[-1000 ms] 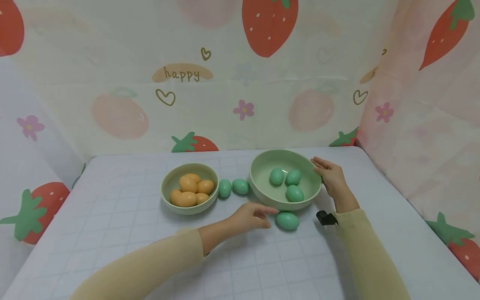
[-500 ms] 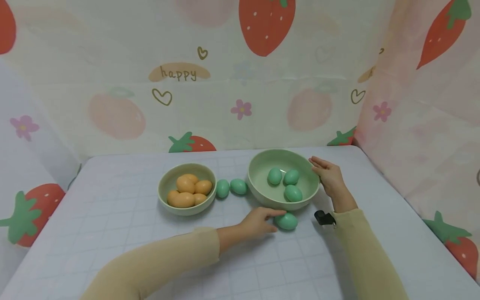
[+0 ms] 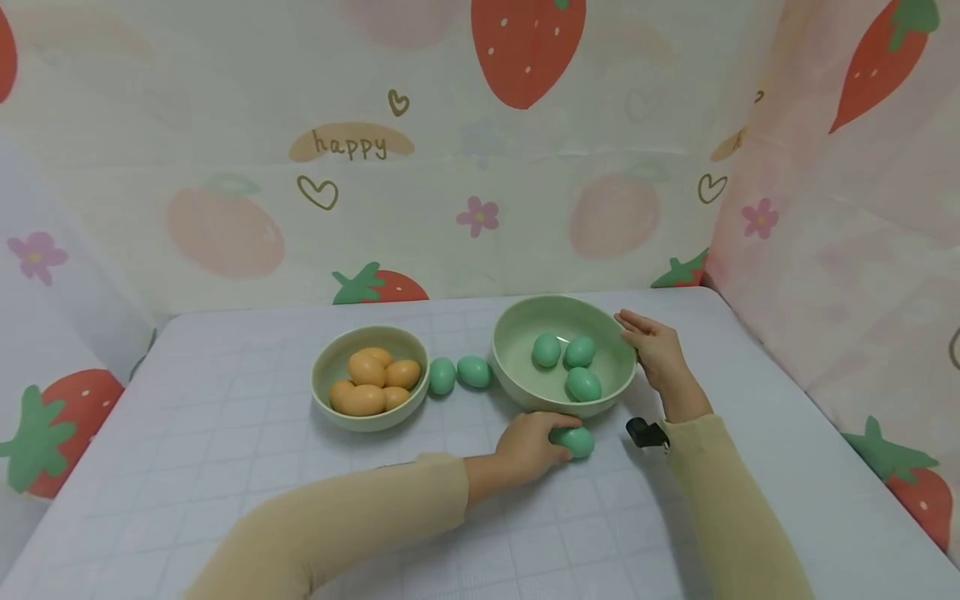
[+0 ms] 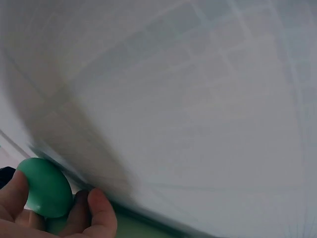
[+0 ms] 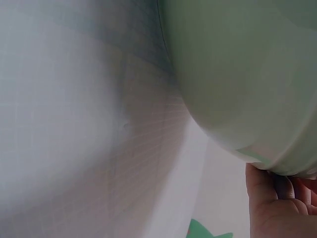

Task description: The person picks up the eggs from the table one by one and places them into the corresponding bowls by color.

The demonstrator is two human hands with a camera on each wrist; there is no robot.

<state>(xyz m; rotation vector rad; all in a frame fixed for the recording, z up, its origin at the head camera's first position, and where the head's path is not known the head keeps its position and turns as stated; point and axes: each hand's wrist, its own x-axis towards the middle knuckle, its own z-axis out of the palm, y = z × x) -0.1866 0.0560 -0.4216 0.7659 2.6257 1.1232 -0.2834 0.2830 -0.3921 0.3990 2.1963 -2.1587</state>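
Note:
My left hand holds a green egg between thumb and fingers, just in front of the larger pale-green bowl. In the left wrist view the egg shows between the thumb and the bent fingertips. Several green eggs lie inside that bowl. At its right side, my right hand rests against the rim, fingers extended along the outside and thumb at the edge. The right wrist view has fingertips touching the bowl's outer wall.
To the left stands a smaller bowl with several orange eggs. Two green eggs lie on the white checked tablecloth between the bowls. A strawberry-print curtain closes off the back.
My left hand has moved right to the green egg in front of the bowl, and its thumb and fingers have closed round it. The right hand stays at the bowl's rim.

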